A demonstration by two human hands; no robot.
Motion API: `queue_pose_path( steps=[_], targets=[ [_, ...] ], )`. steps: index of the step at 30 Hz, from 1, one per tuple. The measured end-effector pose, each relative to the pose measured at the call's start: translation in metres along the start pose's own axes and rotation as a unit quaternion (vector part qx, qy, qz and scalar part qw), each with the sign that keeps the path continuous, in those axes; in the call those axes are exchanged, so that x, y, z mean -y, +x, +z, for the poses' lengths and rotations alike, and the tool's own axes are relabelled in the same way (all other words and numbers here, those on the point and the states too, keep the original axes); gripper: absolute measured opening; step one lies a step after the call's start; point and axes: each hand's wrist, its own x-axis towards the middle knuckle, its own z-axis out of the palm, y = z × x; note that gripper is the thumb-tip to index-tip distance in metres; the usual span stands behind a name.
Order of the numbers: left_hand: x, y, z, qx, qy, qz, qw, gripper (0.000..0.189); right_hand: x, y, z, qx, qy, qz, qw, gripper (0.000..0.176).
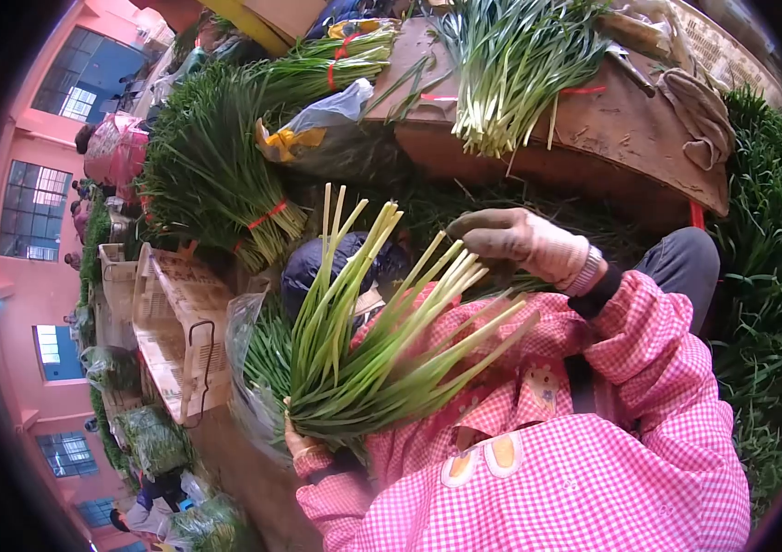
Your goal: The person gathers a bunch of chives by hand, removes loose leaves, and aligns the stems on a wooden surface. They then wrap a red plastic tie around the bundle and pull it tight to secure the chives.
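A loose fan of green stalks with pale ends (pixel 391 340) is gripped low down by my left hand (pixel 299 443), mostly covered by leaves. My right hand (pixel 524 244), in a stained whitish glove, is raised by the pale tips at the fan's upper right. Its fingers are bent and pressed together; whatever is between them is too small to make out. Pink checked cloth (pixel 575 478) covers my arms and lap. Beside the fan's left edge, clear plastic (pixel 248 368) surrounds more green leaves.
A brown board (pixel 593 129) bears a loose pile of stalks (pixel 519 74) and a grey cloth (pixel 699 115). Banded bundles (pixel 216 166) lie at upper left, above a plastic crate (pixel 179 322). Greens (pixel 768 322) line the right side. Other people (pixel 115 156) are at far left.
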Motion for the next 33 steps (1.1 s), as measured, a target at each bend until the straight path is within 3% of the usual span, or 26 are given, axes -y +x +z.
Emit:
queue_pose_path(
  steps=[1, 3, 4, 5, 6, 8, 10, 12, 15, 17, 18, 19, 20, 22, 24, 25, 26, 27, 28, 30, 31, 32, 33],
  targets=[
    [0.007, 0.021, -0.029, 0.038, -0.004, 0.042, 0.998, 0.039, -0.003, 0.005, 0.008, 0.014, -0.043, 0.006, 0.999, 0.038],
    [-0.016, -0.002, 0.004, 0.017, -0.041, 0.018, 0.999, 0.040, -0.001, 0.006, 0.025, 0.027, -0.205, -0.006, 0.978, 0.029],
    [-0.028, -0.011, 0.018, 0.001, -0.062, 0.009, 0.998, 0.040, -0.010, 0.004, 0.027, 0.033, -0.156, -0.031, 0.987, 0.026],
    [-0.039, -0.008, 0.015, 0.030, -0.001, 0.044, 0.999, 0.038, -0.009, -0.003, 0.025, 0.042, -0.179, -0.044, 0.982, 0.025],
    [-0.050, -0.010, 0.023, -0.005, 0.017, 0.073, 0.997, 0.034, -0.006, -0.010, 0.020, 0.051, -0.203, -0.058, 0.976, 0.023],
    [-0.067, 0.011, 0.011, 0.004, -0.074, 0.098, 0.992, 0.026, -0.016, -0.004, 0.003, -0.107, -0.131, -0.041, 0.985, 0.017],
    [-0.080, 0.026, 0.014, 0.060, -0.161, 0.149, 0.974, 0.019, -0.030, 0.009, -0.035, -0.190, -0.120, -0.111, 0.968, 0.014],
    [-0.093, 0.017, 0.030, 0.080, -0.165, 0.165, 0.969, 0.015, -0.013, -0.001, -0.020, -0.230, -0.088, -0.078, 0.966, 0.013],
    [-0.108, 0.015, 0.044, 0.099, -0.182, 0.194, 0.959, 0.017, 0.005, -0.001, -0.010, -0.151, -0.121, -0.122, 0.973, 0.020],
    [-0.119, 0.017, 0.048, 0.183, -0.161, 0.242, 0.939, 0.018, 0.023, 0.004, 0.007, -0.070, -0.181, -0.159, 0.968, 0.031],
    [-0.126, 0.018, 0.054, 0.227, -0.147, 0.264, 0.926, 0.018, 0.028, 0.013, 0.021, -0.047, -0.256, -0.205, 0.943, 0.033],
    [-0.132, 0.015, 0.062, 0.254, -0.130, 0.293, 0.913, 0.018, 0.030, 0.026, 0.031, -0.032, -0.348, -0.301, 0.887, 0.034],
    [-0.138, 0.010, 0.070, 0.204, -0.119, 0.299, 0.924, 0.018, 0.029, 0.042, 0.038, -0.017, -0.433, -0.391, 0.812, 0.034],
    [-0.145, 0.001, 0.082, 0.100, -0.099, 0.313, 0.939, 0.019, 0.022, 0.073, 0.047, -0.010, -0.563, -0.371, 0.739, 0.039],
    [-0.155, 0.010, 0.069, 0.177, -0.070, 0.331, 0.924, 0.020, 0.003, 0.091, 0.052, 0.005, -0.580, -0.297, 0.758, 0.046],
    [-0.158, 0.010, 0.068, 0.199, -0.070, 0.339, 0.917, 0.020, -0.014, 0.094, 0.052, 0.022, -0.518, -0.217, 0.827, 0.043],
    [-0.160, 0.011, 0.066, 0.219, -0.069, 0.347, 0.909, 0.021, -0.014, 0.083, 0.058, 0.056, -0.487, -0.140, 0.860, 0.043],
    [-0.160, -0.014, 0.090, 0.102, -0.070, 0.326, 0.937, 0.023, -0.013, 0.065, 0.063, 0.075, -0.497, -0.146, 0.852, 0.043],
    [-0.165, -0.016, 0.094, 0.255, -0.144, 0.279, 0.914, 0.023, -0.011, 0.044, 0.069, 0.094, -0.506, -0.150, 0.844, 0.044],
    [-0.173, -0.015, 0.091, 0.528, -0.282, 0.157, 0.785, 0.024, -0.004, -0.003, 0.084, 0.118, -0.545, -0.167, 0.813, 0.045],
    [-0.183, -0.008, 0.079, 0.571, -0.284, 0.099, 0.764, 0.020, -0.010, -0.020, 0.087, 0.109, -0.575, -0.230, 0.777, 0.047],
    [-0.183, -0.011, 0.087, 0.615, -0.278, 0.131, 0.726, 0.020, -0.018, -0.035, 0.089, 0.098, -0.602, -0.291, 0.737, 0.051],
    [-0.183, -0.017, 0.100, 0.656, -0.273, 0.162, 0.685, 0.021, -0.022, -0.046, 0.088, 0.121, -0.624, -0.263, 0.726, 0.056]
  ],
)
